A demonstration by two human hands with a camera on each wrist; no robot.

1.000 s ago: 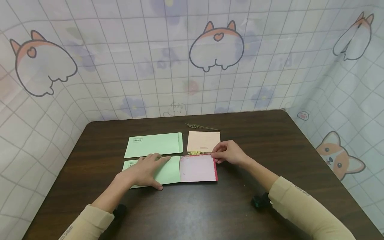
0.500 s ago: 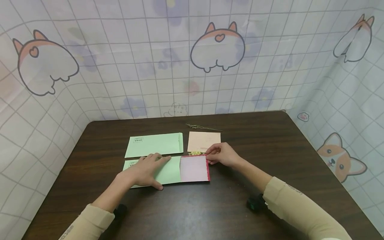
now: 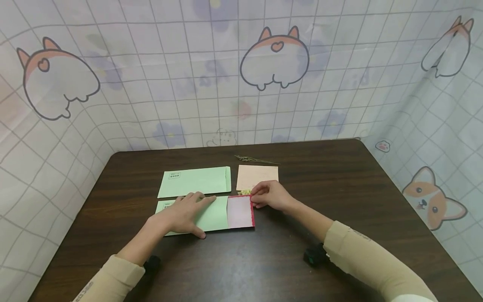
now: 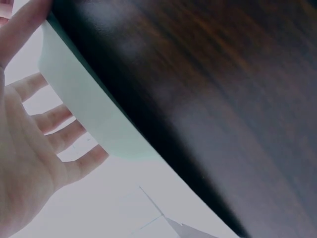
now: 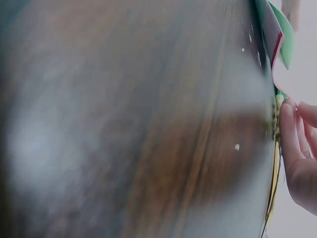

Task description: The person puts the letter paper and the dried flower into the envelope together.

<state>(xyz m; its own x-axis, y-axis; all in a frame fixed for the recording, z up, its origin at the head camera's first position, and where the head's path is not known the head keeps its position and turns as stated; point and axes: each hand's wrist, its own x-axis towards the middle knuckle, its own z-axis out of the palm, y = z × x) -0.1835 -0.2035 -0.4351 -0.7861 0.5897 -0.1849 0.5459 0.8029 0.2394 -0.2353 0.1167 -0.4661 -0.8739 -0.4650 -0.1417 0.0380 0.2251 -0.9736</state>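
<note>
The pale green paper envelope [image 3: 203, 216] lies flat near the middle of the dark brown wooden table [image 3: 339, 176], its open end to the right, with a pink card edged in red [image 3: 240, 212] sticking partly out of it. The left hand [image 3: 183, 214] rests flat on the envelope's left part, fingers straight and spread, pressing it to the table. The right hand [image 3: 268, 196] sits at the card's far right corner, fingers curled and pinching that red edge; the card's exposed part lies between the two hands. Just behind the envelope lies a second pale green envelope [image 3: 194, 181], and to its right a peach paper card [image 3: 260, 175], near the right hand. A small yellow dried sprig [image 3: 245, 192] lies just beside the right fingertips. A thin dried stem [image 3: 256, 160] lies farther back, well apart.
</note>
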